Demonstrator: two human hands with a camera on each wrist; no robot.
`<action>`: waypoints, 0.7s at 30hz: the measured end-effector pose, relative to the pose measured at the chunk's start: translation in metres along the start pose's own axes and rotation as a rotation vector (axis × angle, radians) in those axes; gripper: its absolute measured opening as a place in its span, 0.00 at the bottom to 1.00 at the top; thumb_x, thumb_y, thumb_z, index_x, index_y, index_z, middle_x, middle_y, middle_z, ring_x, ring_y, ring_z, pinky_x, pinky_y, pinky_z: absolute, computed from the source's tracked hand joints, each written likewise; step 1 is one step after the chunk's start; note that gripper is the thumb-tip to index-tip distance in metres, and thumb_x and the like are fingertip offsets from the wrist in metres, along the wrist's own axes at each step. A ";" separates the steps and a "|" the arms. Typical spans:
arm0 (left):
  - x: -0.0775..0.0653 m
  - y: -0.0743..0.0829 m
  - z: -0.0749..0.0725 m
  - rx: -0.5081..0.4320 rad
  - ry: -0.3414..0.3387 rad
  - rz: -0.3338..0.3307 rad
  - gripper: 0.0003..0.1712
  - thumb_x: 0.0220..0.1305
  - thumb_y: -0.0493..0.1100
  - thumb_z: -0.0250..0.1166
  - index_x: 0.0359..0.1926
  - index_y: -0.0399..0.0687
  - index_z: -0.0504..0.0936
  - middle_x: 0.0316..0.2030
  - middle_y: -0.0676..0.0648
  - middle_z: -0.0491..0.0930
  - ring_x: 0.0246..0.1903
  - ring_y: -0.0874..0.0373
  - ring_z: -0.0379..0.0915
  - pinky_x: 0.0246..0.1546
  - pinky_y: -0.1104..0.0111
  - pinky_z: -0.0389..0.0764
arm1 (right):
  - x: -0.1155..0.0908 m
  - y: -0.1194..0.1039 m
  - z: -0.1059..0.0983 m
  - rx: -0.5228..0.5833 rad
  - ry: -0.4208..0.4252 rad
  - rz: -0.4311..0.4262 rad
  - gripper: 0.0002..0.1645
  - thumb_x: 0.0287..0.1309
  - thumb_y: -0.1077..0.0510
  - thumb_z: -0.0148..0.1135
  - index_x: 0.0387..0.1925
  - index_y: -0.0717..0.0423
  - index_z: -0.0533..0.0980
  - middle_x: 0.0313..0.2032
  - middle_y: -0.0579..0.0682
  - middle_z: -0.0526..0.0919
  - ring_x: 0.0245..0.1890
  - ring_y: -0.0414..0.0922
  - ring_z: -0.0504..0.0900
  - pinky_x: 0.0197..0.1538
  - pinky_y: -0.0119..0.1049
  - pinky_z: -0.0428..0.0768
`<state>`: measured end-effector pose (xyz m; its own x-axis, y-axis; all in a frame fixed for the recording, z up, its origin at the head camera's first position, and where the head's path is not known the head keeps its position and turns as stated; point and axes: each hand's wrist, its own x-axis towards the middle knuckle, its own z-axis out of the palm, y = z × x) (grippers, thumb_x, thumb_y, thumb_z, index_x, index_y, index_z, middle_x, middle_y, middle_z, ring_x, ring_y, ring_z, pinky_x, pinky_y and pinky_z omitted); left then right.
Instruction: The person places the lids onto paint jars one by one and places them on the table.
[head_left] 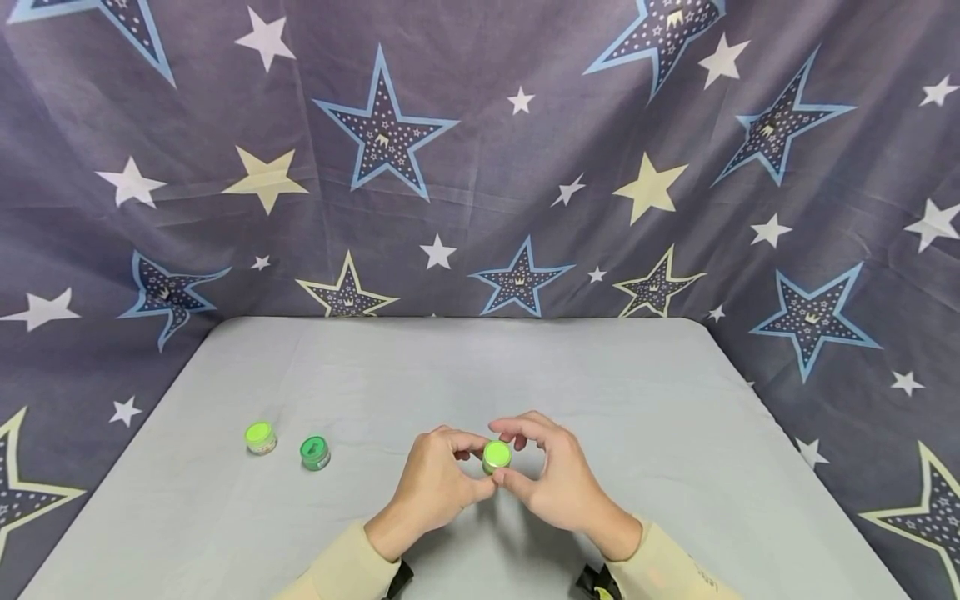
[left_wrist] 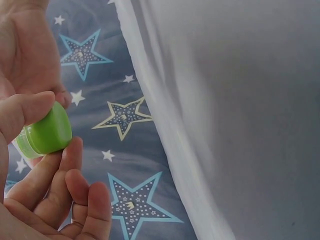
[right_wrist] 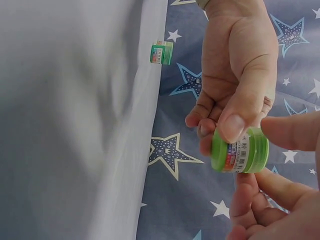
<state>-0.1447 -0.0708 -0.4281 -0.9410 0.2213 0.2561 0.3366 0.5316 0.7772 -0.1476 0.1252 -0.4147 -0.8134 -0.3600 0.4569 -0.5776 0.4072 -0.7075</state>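
Note:
A small jar [head_left: 497, 457] with a bright lime-green lid is between my two hands above the grey table. My left hand [head_left: 441, 477] pinches the jar's body, thumb on one side and fingers on the other. My right hand [head_left: 553, 467] has its thumb and fingers at the lid end, gripping it from the other side. In the right wrist view, the jar [right_wrist: 240, 151] shows a printed white label round its side, with the left thumb over part of it. The left wrist view shows its smooth green end [left_wrist: 61, 127].
On the left of the table [head_left: 360, 375] stand a second lime-lidded jar [head_left: 260, 437] and a darker green-lidded jar [head_left: 315, 452]. A dark star-patterned cloth [head_left: 465, 200] hangs behind the table and along its sides.

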 end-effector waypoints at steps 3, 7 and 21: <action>0.000 0.001 0.000 0.009 0.000 0.002 0.13 0.47 0.43 0.83 0.36 0.59 0.92 0.31 0.67 0.85 0.37 0.59 0.78 0.39 0.68 0.79 | 0.000 -0.001 0.000 0.014 -0.010 0.002 0.30 0.45 0.65 0.80 0.52 0.45 0.84 0.44 0.38 0.85 0.41 0.47 0.80 0.45 0.39 0.72; -0.001 0.002 0.000 0.020 0.002 0.007 0.12 0.47 0.43 0.82 0.35 0.61 0.92 0.30 0.68 0.84 0.36 0.64 0.76 0.39 0.69 0.79 | 0.000 -0.001 0.000 0.042 -0.021 0.016 0.26 0.47 0.67 0.79 0.50 0.48 0.86 0.43 0.39 0.85 0.41 0.44 0.80 0.47 0.40 0.75; -0.001 0.001 0.000 -0.001 0.018 0.004 0.14 0.46 0.41 0.82 0.37 0.59 0.92 0.31 0.65 0.85 0.38 0.54 0.80 0.39 0.67 0.79 | 0.001 -0.001 0.005 0.040 0.039 0.054 0.19 0.46 0.62 0.83 0.41 0.46 0.86 0.37 0.37 0.85 0.36 0.39 0.78 0.43 0.36 0.74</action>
<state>-0.1434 -0.0700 -0.4277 -0.9403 0.2082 0.2694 0.3399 0.5298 0.7771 -0.1472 0.1207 -0.4164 -0.8460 -0.3054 0.4371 -0.5300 0.3909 -0.7526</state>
